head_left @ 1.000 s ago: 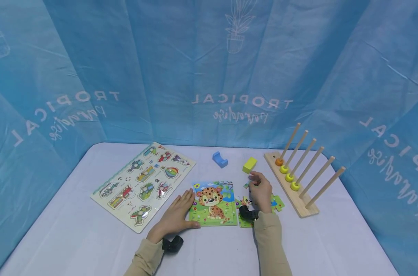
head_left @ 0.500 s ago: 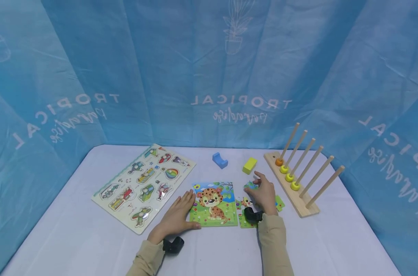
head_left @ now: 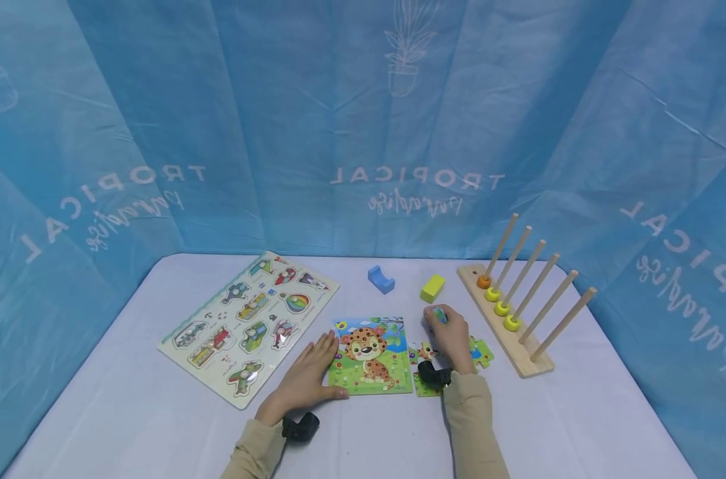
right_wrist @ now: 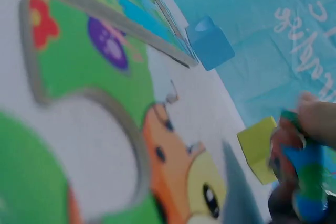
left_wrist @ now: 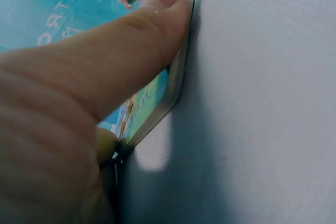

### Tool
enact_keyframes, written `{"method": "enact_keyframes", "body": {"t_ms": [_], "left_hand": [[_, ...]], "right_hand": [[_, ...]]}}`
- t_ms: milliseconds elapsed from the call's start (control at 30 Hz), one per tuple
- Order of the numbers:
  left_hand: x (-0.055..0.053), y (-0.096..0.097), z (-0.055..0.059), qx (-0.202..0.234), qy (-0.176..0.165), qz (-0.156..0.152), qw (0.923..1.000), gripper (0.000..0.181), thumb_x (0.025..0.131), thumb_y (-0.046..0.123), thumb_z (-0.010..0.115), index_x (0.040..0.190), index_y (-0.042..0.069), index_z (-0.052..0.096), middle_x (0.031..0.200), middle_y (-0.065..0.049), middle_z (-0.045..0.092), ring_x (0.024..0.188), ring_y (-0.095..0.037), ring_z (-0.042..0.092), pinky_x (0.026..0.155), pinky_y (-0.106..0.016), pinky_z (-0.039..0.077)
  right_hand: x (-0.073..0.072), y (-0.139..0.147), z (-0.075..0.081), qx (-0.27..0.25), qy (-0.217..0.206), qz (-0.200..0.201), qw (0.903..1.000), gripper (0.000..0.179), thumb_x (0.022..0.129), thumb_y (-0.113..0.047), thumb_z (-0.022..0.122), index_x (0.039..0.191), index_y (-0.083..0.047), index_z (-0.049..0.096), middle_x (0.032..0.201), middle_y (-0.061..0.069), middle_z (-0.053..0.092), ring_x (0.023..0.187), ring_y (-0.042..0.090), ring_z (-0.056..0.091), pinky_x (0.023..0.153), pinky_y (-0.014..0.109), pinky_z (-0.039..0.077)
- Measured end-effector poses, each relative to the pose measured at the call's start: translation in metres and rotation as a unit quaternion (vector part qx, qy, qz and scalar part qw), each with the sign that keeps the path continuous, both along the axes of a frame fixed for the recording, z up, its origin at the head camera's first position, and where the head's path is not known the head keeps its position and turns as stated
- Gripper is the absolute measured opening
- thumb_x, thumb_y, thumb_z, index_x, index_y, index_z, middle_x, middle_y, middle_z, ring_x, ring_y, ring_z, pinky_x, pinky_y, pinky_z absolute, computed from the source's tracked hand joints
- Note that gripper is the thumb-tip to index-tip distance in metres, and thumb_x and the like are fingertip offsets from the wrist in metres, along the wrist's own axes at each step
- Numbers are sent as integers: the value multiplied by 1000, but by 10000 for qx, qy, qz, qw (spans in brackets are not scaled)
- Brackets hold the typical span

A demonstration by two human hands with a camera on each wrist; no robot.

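My left hand (head_left: 305, 374) rests at the left side of a square leopard picture board (head_left: 371, 356), fingers straight and thumb spread along its near left corner. In the left wrist view that thumb (left_wrist: 131, 40) lies over the board's edge. Right of the board, my right hand (head_left: 454, 336) pinches a blue-and-green jigsaw piece (right_wrist: 310, 179) between thumb and fingers. Under the right hand and wrist lie several loose jigsaw pieces (head_left: 481, 352), green with flowers and part of an animal face. One green piece (right_wrist: 68, 51) with a red flower shows close up in the right wrist view.
A knob puzzle board (head_left: 249, 326) with vehicle pictures lies at the left. Behind the leopard board are a blue curved block (head_left: 381, 280) and a yellow block (head_left: 432, 288). A wooden peg stand (head_left: 506, 322) with upright rods and several beads stands at the right. Blue curtains surround the table (head_left: 363, 439).
My right hand spread its fingers over the blue-and-green jigsaw piece, then closed on it and picked it up. The left hand has stayed on the board.
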State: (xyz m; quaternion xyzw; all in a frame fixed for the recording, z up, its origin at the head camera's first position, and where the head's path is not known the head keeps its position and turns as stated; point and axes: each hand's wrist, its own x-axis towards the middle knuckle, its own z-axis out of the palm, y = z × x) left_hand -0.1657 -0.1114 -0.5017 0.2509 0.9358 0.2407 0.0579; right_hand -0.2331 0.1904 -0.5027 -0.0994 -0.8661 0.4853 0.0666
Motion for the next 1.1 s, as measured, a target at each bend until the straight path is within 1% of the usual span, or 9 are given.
{"method": "enact_keyframes", "body": {"t_ms": [100,233,333,400,500,600,733,867,1100], "left_hand": [[0,0,0,12,9,-2,10000,103,74,56,67,145,-2,20,153,-17,12,141,-31,11,114,-47,9],[0,-1,0,18,11,-16,10000,103,74,56,67,145,-2,19,153,-17,11,141,-31,11,114,-47,9],[0,-1,0,28,10,-11,10000,103,74,56,66,145,-2,19,153,-17,11,141,-31,11,114,-47,8],[0,-1,0,48,25,-8,10000,103,74,56,66,145,-3,20,153,-18,12,141,-32,11,114,-47,8],[0,-1,0,26,49,-15,10000,102,74,56,66,145,-3,20,153,-18,12,141,-32,11,114,-48,8],[0,-1,0,-11,60,-28,10000,102,74,55,67,145,-2,20,153,-18,12,141,-31,11,114,-47,9],[0,0,0,-8,75,-43,10000,102,74,55,67,145,-2,20,153,-17,12,141,-30,11,114,-47,9],[0,0,-1,-13,81,-25,10000,102,74,56,67,145,-1,20,153,-16,12,141,-29,11,115,-46,9],[0,-1,-1,-24,70,6,10000,101,75,55,67,145,-1,20,153,-16,12,141,-29,11,115,-46,9]], "right_hand": [[0,-3,1,-838,184,215,9961,26,95,-28,52,108,-10,66,111,9,64,102,23,55,83,35,44],[1,-10,2,-1602,345,822,9830,28,96,-15,51,120,-4,60,120,14,59,106,22,55,88,30,46],[2,-18,3,-1868,398,1129,9751,34,93,-10,55,127,-4,55,108,18,62,88,23,58,77,29,48],[1,-26,3,-1878,392,1186,9742,37,90,-11,60,127,-4,55,95,18,64,78,22,58,72,29,48],[0,-37,4,-1699,283,1172,9781,38,87,-14,65,124,-6,57,85,13,67,65,19,55,63,28,45],[-1,-49,3,-1171,242,1086,9869,35,84,-19,69,117,-10,62,77,7,66,57,18,51,51,28,40],[-2,-59,1,-256,534,1034,9929,32,82,-20,71,111,-10,65,70,4,59,49,16,45,43,27,37],[-1,-64,0,202,815,991,9915,30,82,-18,71,109,-6,65,73,4,56,53,16,44,47,29,38],[-3,-66,-6,679,858,790,9908,32,78,-23,75,106,-9,66,89,6,55,79,19,53,71,34,47]]}}
